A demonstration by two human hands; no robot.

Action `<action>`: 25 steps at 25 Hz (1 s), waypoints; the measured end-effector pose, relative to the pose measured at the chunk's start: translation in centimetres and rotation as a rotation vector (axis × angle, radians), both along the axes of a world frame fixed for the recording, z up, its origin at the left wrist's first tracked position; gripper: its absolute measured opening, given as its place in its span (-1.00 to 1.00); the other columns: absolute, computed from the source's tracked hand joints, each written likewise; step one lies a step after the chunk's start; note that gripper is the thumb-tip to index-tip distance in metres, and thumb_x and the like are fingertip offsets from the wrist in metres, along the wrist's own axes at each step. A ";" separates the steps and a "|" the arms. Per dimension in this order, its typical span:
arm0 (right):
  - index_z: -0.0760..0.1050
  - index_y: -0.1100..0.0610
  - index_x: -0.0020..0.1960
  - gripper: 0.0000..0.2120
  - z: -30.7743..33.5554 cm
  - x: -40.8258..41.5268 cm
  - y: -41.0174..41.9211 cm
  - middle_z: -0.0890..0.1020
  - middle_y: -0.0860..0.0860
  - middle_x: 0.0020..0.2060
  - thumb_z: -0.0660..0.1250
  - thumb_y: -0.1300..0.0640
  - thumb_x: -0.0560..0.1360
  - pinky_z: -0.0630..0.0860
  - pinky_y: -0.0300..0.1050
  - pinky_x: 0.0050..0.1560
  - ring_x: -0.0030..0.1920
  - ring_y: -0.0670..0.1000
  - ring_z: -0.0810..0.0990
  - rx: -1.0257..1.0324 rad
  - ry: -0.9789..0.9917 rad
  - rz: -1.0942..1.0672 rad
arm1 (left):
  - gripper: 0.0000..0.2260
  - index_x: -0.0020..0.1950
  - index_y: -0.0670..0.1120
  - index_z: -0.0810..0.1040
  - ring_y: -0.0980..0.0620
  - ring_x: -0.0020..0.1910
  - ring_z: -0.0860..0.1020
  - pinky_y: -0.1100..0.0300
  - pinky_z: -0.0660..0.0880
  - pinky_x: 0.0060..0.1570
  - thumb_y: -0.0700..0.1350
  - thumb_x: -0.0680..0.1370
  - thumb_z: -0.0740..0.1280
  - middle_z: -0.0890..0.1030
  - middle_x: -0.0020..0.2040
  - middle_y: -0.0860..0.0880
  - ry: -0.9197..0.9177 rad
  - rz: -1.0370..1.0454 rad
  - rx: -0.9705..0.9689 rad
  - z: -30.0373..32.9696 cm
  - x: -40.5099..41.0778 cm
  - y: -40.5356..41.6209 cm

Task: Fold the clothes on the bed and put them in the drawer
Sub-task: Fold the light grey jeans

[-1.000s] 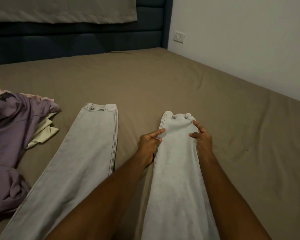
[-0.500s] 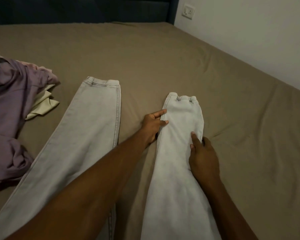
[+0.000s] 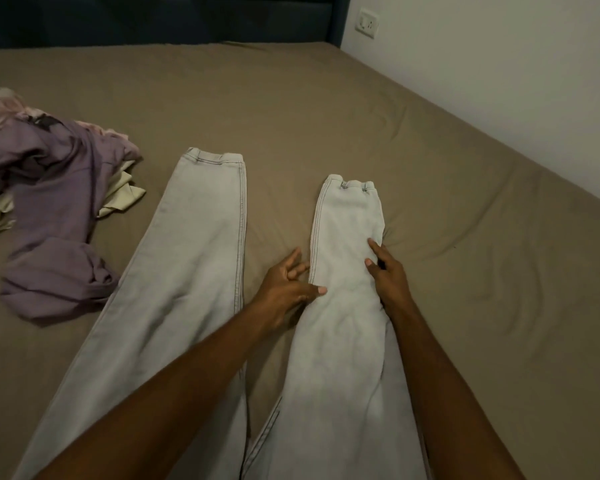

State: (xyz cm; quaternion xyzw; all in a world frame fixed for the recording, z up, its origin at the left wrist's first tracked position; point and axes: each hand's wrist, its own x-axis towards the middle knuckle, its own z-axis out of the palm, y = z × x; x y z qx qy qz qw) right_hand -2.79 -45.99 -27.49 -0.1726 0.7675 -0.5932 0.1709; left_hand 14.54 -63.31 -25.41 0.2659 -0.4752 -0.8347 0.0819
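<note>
Jeans (image 3: pixel 201 271): I saw them flat on the bed (image 3: pixel 326 109), legs apart.
Left hand (image 3: pixel 284 285): fingers spread, thumb on the right leg.
Right hand (image 3: pixel 387 275): fingers straight, pressing that leg.
Writing: I could read none.

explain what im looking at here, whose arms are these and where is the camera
There is no machine: a person wears one camera on the head, looking forward and down, so the arms reaching in from below are their own. On the bed lie pale jeans, legs spread apart. The left hand rests at the left edge of the right trouser leg, thumb on the cloth; the right hand lies on its right edge, fingers fairly straight. Neither lifts anything. The left trouser leg lies flat and untouched. Further left sits a crumpled pile of clothes, purple and cream, not yet folded.
</note>
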 end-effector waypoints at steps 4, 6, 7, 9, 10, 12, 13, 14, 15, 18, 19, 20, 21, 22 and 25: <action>0.21 0.11 0.63 -0.34 2.6 0.4 3.6 0.57 0.12 0.38 0.38 0.28 0.60 0.45 0.01 0.45 0.34 0.03 0.60 -0.322 -0.314 -0.076 | 0.05 0.65 -0.09 0.17 -0.01 0.16 0.67 -0.03 0.62 0.18 -0.47 0.27 0.60 0.63 0.29 -0.14 -0.118 -0.018 -0.134 -1.2 7.8 2.8; 0.34 0.18 0.54 -0.35 3.6 2.4 4.7 0.69 0.09 0.16 0.49 0.27 0.52 0.55 0.05 0.33 0.15 0.06 0.69 -0.178 -0.294 -0.109 | -0.08 0.58 -0.04 0.28 0.03 0.04 0.68 0.06 0.65 0.05 -0.45 0.32 0.59 0.67 0.14 -0.11 -0.147 0.017 -0.129 -0.8 10.0 3.2; 0.44 0.22 0.45 -0.43 3.7 3.7 5.0 0.70 0.11 0.06 0.53 0.26 0.48 0.59 0.07 0.26 0.06 0.08 0.71 -0.089 -0.254 -0.133 | -0.13 0.55 -0.01 0.31 0.04 -0.01 0.67 0.09 0.65 -0.01 -0.41 0.34 0.60 0.65 0.08 -0.08 -0.162 0.034 -0.131 -0.4 10.3 3.1; 0.58 0.25 0.22 -0.58 3.5 5.8 5.6 0.72 0.19 0.01 0.60 0.22 0.41 0.67 0.14 0.12 0.00 0.16 0.73 0.036 -0.195 -0.183 | -0.21 0.48 0.00 0.36 0.03 -0.11 0.62 0.11 0.60 -0.14 -0.34 0.36 0.62 0.61 -0.01 -0.08 -0.200 0.038 -0.183 -0.1 9.9 2.8; 0.60 0.26 0.13 -0.64 3.5 6.5 6.3 0.72 0.21 -0.01 0.61 0.24 0.39 0.69 0.13 0.04 -0.03 0.18 0.74 0.070 -0.182 -0.193 | -0.21 0.46 0.00 0.37 0.03 -0.17 0.59 0.14 0.57 -0.22 -0.31 0.33 0.65 0.60 -0.08 -0.08 -0.209 0.035 -0.208 -0.1 9.6 3.0; 0.61 0.30 0.05 -0.72 2.9 7.1 7.9 0.73 0.23 -0.01 0.59 0.30 0.39 0.69 0.06 -0.02 -0.08 0.16 0.73 0.000 -0.237 -0.262 | -0.18 0.43 0.02 0.39 0.05 -0.27 0.55 0.19 0.50 -0.27 -0.24 0.27 0.69 0.57 -0.19 -0.07 -0.226 0.032 -0.303 -0.3 9.3 3.6; 0.61 0.31 0.03 -0.75 2.5 7.3 8.6 0.72 0.23 0.00 0.58 0.32 0.39 0.67 0.03 0.01 -0.09 0.15 0.71 -0.094 -0.279 -0.328 | -0.21 0.40 0.03 0.42 0.07 -0.27 0.55 0.23 0.49 -0.26 -0.23 0.26 0.69 0.56 -0.19 -0.06 -0.235 0.024 -0.363 -0.7 9.3 4.2; 0.62 0.29 0.01 -0.77 2.2 7.6 9.2 0.71 0.22 -0.01 0.57 0.33 0.40 0.65 0.02 0.05 -0.08 0.14 0.69 -0.178 -0.308 -0.390 | -0.27 0.34 0.03 0.45 0.08 -0.26 0.55 0.27 0.49 -0.26 -0.24 0.27 0.69 0.57 -0.18 -0.07 -0.238 0.028 -0.397 -1.1 9.3 4.7; 0.62 0.27 0.00 -0.78 1.7 7.7 9.5 0.71 0.21 -0.04 0.57 0.34 0.40 0.63 0.02 0.08 -0.08 0.14 0.67 -0.224 -0.316 -0.427 | -0.36 0.27 -0.01 0.50 0.08 -0.26 0.55 0.28 0.50 -0.26 -0.27 0.28 0.68 0.57 -0.17 -0.08 -0.229 0.042 -0.385 -1.6 9.3 4.9; 0.61 0.27 0.01 -0.77 0.5 7.7 9.5 0.71 0.19 -0.11 0.57 0.34 0.40 0.63 0.11 0.14 -0.09 0.13 0.66 -0.219 -0.289 -0.422 | -0.54 0.11 -0.13 0.58 0.00 -0.27 0.59 0.20 0.57 -0.27 -0.29 0.29 0.67 0.62 -0.18 -0.14 -0.239 0.086 -0.235 -1.5 9.1 4.6; 0.61 0.27 0.01 -0.77 0.6 7.9 9.5 0.71 0.20 -0.12 0.58 0.32 0.40 0.62 0.14 0.15 -0.09 0.14 0.66 -0.197 -0.281 -0.420 | -0.52 0.09 -0.13 0.60 -0.02 -0.22 0.63 0.14 0.62 -0.20 -0.20 0.25 0.70 0.67 -0.13 -0.13 -0.253 0.079 -0.243 -1.2 9.0 4.6; 0.61 0.27 0.01 -0.75 0.8 8.1 9.3 0.71 0.22 -0.12 0.59 0.30 0.40 0.63 0.16 0.15 -0.09 0.14 0.66 -0.162 -0.267 -0.417 | -0.45 0.08 -0.11 0.62 -0.01 -0.14 0.66 0.08 0.66 -0.09 -0.06 0.17 0.73 0.70 -0.04 -0.10 -0.278 0.058 -0.294 -0.7 9.0 4.7; 0.61 0.27 0.02 -0.73 1.1 8.2 9.2 0.72 0.24 -0.10 0.61 0.26 0.39 0.64 0.18 0.15 -0.10 0.14 0.67 -0.117 -0.244 -0.415 | -0.35 0.10 -0.07 0.62 0.02 -0.06 0.67 0.05 0.65 0.01 0.09 0.10 0.72 0.70 0.04 -0.04 -0.317 0.020 -0.360 0.2 9.4 5.1; 0.61 0.27 0.04 -0.69 1.3 8.2 9.1 0.73 0.24 -0.07 0.63 0.22 0.38 0.66 0.18 0.11 -0.11 0.13 0.69 -0.074 -0.221 -0.397 | -0.24 0.16 -0.04 0.59 0.04 0.02 0.65 0.07 0.63 0.08 0.20 0.06 0.70 0.67 0.11 0.02 -0.353 -0.045 -0.422 1.4 10.2 5.6; 0.60 0.25 0.12 -0.59 4.4 10.7 9.0 0.74 0.18 -0.03 0.64 0.13 0.38 0.68 0.01 -0.13 -0.11 0.12 0.75 0.012 -0.265 -0.320 | 0.02 0.41 -0.04 0.33 -0.02 0.20 0.55 0.09 0.54 0.17 0.29 0.10 0.68 0.53 0.25 0.03 -0.448 -0.356 -0.703 3.3 14.1 6.9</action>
